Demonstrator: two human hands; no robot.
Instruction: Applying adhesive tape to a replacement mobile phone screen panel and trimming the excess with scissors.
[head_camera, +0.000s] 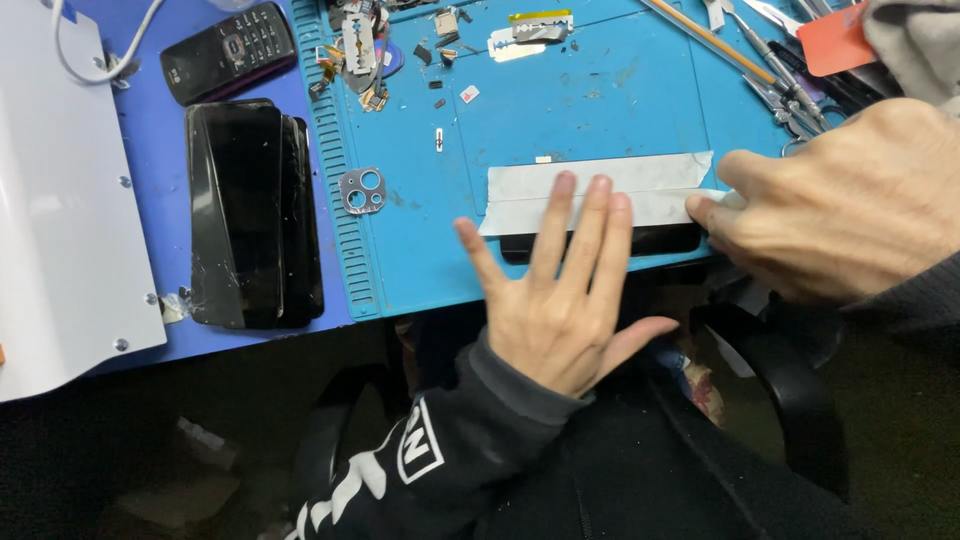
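Counter: blue work mat (560, 110), cluttered with small parts. My left hand (565, 300) has its fingers (590, 225) spread flat, pressing on strips of silvery tape (600, 190) laid over a dark phone (600, 243) at the mat's near edge. My right hand (850, 205) pinches the tape's right end, fingers closed on it. Step in hand, I judge: smoothing tape onto the phone; next calls for even pressure. Tape looks matte, slightly overlapped. Beyond: stacked black screens (255, 215), camera frame (362, 190), tools (780, 70).

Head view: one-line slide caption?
Left hand flattens tape strips over a dark phone; right hand pinches the tape end.
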